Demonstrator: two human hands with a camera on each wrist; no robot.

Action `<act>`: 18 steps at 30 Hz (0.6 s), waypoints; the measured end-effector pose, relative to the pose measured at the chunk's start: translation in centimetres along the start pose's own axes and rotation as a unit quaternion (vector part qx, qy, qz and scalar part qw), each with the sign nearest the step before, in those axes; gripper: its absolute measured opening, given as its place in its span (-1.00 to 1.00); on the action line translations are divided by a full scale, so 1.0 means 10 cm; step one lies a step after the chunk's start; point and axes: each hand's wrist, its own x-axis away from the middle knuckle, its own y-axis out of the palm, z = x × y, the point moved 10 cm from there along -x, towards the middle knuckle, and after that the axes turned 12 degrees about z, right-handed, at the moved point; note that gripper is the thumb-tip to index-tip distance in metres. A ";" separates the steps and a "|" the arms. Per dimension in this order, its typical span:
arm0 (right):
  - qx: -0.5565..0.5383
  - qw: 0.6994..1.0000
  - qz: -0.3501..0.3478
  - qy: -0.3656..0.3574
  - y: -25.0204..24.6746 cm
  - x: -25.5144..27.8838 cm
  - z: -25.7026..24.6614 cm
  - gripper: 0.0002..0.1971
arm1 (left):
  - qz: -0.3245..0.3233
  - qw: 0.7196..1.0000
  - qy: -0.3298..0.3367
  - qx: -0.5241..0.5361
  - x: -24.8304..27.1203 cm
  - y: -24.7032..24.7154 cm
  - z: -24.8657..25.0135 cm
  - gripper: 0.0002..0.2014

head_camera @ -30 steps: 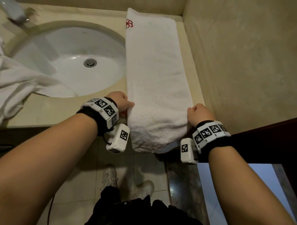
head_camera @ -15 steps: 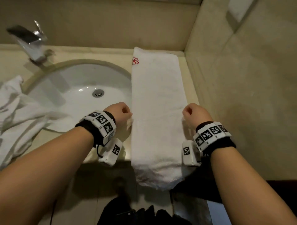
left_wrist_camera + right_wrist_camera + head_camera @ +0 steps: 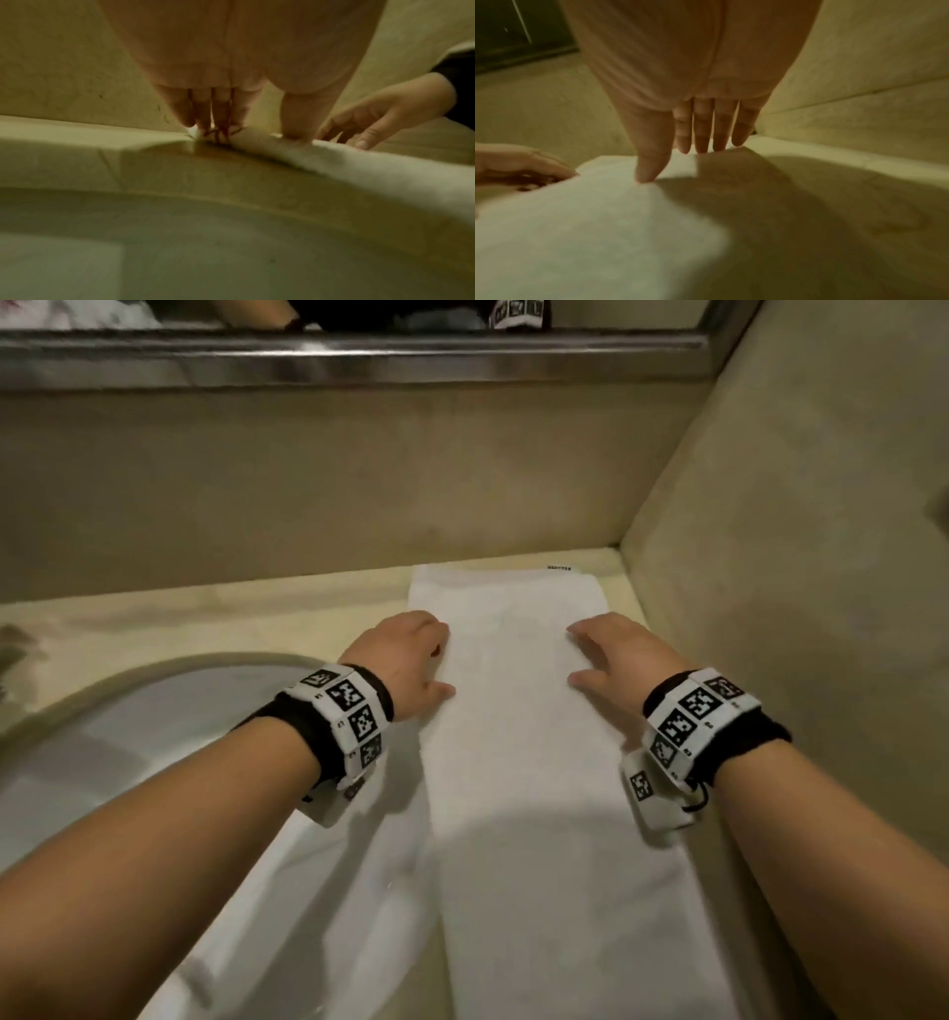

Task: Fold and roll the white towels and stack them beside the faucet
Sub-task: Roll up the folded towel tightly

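On the counter (image 3: 308,613), at three o'clock from the sink (image 3: 154,726), both hands lie open-fingered on the towel (image 3: 518,762): left hand (image 3: 411,654), right hand (image 3: 621,654), gripping nothing.

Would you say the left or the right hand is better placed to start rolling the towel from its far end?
Left, marginally: the left hand already touches the towel edge near the far end; the right hand lies flat on top.

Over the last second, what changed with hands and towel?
Both hands slid from the towel's near end toward its far end. The left hand and right hand, fisted at the edges before, now lie flat-fingered on its long edges. Towel stays a folded strip beside the sink.
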 end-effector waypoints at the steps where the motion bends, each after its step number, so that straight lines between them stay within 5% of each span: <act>1: 0.015 1.000 -0.016 -0.011 0.06 -0.09 0.04 -0.39 | -0.003 1.000 0.013 -0.005 -0.07 0.06 -0.05 -0.33; 6: 0.036 0.997 -0.030 -0.054 0.12 -0.21 0.14 -0.28 | 0.037 0.998 0.059 -0.005 -0.09 0.11 -0.12 -0.32; 12: 0.062 0.993 -0.038 -0.092 0.11 -0.10 -0.01 -0.59 | 0.088 0.988 0.125 0.012 0.21 0.03 0.13 -0.70; 18: -0.009 0.995 -0.053 -0.088 0.01 0.16 -0.06 -0.74 | 0.070 0.990 0.045 0.112 0.43 0.01 0.01 -0.67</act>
